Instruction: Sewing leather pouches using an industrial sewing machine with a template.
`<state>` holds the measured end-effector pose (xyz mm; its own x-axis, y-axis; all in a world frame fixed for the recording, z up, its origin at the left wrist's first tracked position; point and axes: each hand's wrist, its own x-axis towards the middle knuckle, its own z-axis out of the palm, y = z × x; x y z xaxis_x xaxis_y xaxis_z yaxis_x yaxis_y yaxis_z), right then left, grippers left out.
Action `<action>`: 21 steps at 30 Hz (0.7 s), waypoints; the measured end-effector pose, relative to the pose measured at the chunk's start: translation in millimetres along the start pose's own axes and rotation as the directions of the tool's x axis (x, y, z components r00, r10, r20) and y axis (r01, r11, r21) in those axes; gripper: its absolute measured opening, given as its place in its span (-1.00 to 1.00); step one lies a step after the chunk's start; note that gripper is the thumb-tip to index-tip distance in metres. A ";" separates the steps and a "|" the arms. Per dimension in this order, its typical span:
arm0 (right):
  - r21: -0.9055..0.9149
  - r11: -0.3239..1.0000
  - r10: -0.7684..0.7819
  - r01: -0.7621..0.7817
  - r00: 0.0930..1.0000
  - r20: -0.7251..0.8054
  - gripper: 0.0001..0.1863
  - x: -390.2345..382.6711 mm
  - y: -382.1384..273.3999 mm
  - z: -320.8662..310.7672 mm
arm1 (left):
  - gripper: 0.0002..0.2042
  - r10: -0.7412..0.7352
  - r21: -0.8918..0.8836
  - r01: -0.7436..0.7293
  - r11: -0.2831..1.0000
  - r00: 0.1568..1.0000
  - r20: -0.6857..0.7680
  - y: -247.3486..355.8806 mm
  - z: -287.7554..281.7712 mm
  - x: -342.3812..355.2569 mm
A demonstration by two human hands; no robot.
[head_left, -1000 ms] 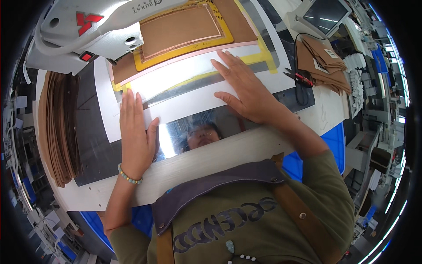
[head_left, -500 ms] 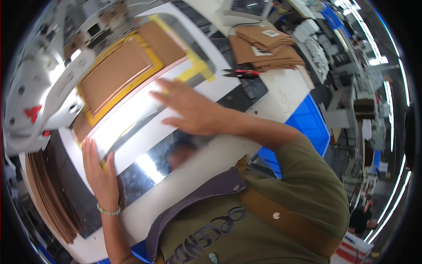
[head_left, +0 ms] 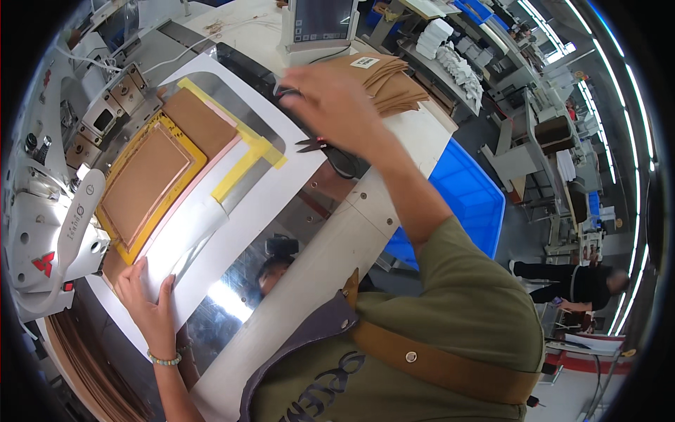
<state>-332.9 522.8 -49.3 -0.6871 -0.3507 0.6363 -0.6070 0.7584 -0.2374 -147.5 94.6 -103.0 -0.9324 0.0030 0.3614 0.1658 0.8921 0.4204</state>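
My left hand (head_left: 146,299) lies with fingers spread on the near left end of a clear template sheet with a white backing (head_left: 190,225), by the yellow frame. My right hand (head_left: 334,105) is raised over the far side of the table, motion-blurred; a small dark and reddish thing shows between its fingertips, and I cannot tell whether it is held. The yellow frame (head_left: 163,211) surrounds a brown panel (head_left: 144,186) on the template. Yellow tape (head_left: 242,169) runs along the template's right part. Just below my right hand lie dark-handled scissors (head_left: 343,163).
The sewing machine head (head_left: 60,243) stands at the left, close to the frame. Brown pieces are stacked (head_left: 390,84) at the back, beside a screen (head_left: 321,21). A blue bin (head_left: 464,204) is right of the table. More brown strips (head_left: 88,359) lie at lower left.
My right hand has lifted off the template and moved away, toward the far side near the scissors. My left hand stays on the template's near left end. The view has shifted to the right.
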 end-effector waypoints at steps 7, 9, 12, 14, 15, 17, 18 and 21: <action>-0.240 0.962 0.186 -0.131 0.957 0.223 -0.75 34.3 172.8 -57.3 | -0.67 -0.045 -0.130 0.050 0.990 0.998 0.040 -8.2 9.5 7.5; -0.197 0.967 0.246 -0.161 0.791 0.561 -0.76 40.6 192.2 -52.8 | -0.69 0.001 -0.108 0.001 0.994 1.000 0.016 -4.7 6.0 8.9; -0.083 0.890 0.367 -0.449 0.594 0.716 -0.76 47.9 237.6 -41.7 | -0.74 0.019 -0.123 -0.016 0.992 0.999 0.027 -6.0 -0.8 7.6; -0.017 0.906 0.315 -0.422 0.648 0.693 -0.77 46.4 240.8 -42.4 | -0.71 -0.004 -0.155 0.009 0.988 0.999 0.032 -6.7 -11.0 3.0; 0.047 0.898 0.284 -0.438 0.657 0.699 -0.79 48.0 240.0 -46.1 | -0.71 -0.010 -0.146 0.015 0.989 1.000 0.030 -11.3 -14.7 -1.2; 0.132 0.886 0.211 -0.444 0.641 0.738 -0.82 56.4 233.4 -56.9 | -0.73 -0.059 -0.142 0.059 0.988 0.998 0.001 -26.9 -24.6 -10.6; 0.139 0.886 0.205 -0.443 0.641 0.739 -0.82 59.0 230.1 -60.9 | -0.73 -0.064 -0.136 0.063 0.989 0.998 0.001 -33.6 -30.4 -14.2; 0.035 0.851 0.255 -0.524 0.471 0.844 -0.76 65.1 230.1 -71.9 | -0.77 -0.159 -0.166 0.154 0.974 0.987 -0.023 -53.2 -42.8 -22.6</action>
<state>-488.7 714.0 -9.7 -0.8158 -0.4355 -0.3806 -0.1709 0.8101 -0.5608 -121.5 27.7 -97.9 -0.9394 -0.1495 0.3085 0.0715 0.7946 0.6029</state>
